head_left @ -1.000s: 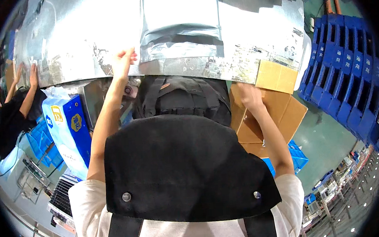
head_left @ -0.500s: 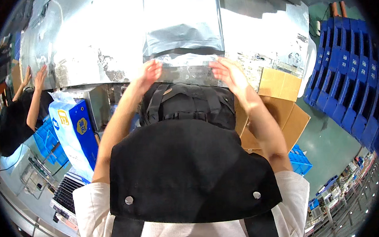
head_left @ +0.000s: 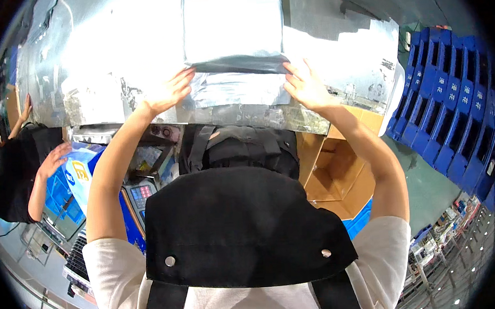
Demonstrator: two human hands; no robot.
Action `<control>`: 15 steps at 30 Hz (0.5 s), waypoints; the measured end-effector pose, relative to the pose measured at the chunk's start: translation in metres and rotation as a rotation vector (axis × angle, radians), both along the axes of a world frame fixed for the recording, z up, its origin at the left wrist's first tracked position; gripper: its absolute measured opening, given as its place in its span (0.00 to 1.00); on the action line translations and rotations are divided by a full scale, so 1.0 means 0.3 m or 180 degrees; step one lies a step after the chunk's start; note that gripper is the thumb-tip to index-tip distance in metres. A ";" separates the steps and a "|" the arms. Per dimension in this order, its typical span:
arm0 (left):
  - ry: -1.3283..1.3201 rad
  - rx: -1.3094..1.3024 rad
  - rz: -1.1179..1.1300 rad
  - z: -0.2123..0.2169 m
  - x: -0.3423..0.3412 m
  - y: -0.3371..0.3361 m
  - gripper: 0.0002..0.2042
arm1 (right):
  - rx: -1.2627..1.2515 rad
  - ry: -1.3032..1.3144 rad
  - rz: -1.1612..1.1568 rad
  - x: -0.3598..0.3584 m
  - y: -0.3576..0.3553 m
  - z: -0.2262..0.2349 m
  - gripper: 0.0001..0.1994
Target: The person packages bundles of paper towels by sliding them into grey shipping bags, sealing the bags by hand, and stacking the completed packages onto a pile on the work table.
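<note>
- Silvery-grey bag (head_left: pixel 233 28) lies flat on the metal desk (head_left: pixel 97 104), straight ahead of the person, its long axis running away from the body; its far end leaves the view at the top.
- Across its near part runs a dark fold (head_left: pixel 239 66), roughly square to that long axis, and a paler strip (head_left: pixel 238 90) reaches from there toward the near edge of the desk.
- Left hand (head_left: pixel 166 95) sits at the left end of the fold, right hand (head_left: pixel 310 91) at the right end, so the bag lies between them and neither is clearly nearer.
- Left fingers are stretched out close together, pointing inward and away from the body, their tips at the bag's left edge.
- Right fingers are fanned apart, pointing inward, the foremost tip at the right edge by the fold.
- Whether either set pinches the film or only rests against it, I cannot tell.
- Below the right forearm stands an open cardboard box (head_left: pixel 324 187); farther right are blue plastic crates (head_left: pixel 454 105).
- Beside the left forearm, a keypad device (head_left: pixel 141 194) shows next to a blue-and-white package (head_left: pixel 82 175), and a co-worker's hand (head_left: pixel 54 160) is right by that package.
</note>
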State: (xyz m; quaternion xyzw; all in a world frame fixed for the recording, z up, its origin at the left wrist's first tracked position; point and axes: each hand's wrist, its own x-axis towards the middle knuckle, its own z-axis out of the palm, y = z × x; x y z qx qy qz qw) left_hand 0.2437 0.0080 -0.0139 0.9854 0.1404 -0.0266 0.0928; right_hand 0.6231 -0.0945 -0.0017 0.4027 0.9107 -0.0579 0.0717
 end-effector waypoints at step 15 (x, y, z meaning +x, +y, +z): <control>-0.0104 -0.2789 0.2496 -0.016 0.259 0.499 0.09 | -0.1852 0.0582 -0.2899 0.021 0.598 -0.172 0.10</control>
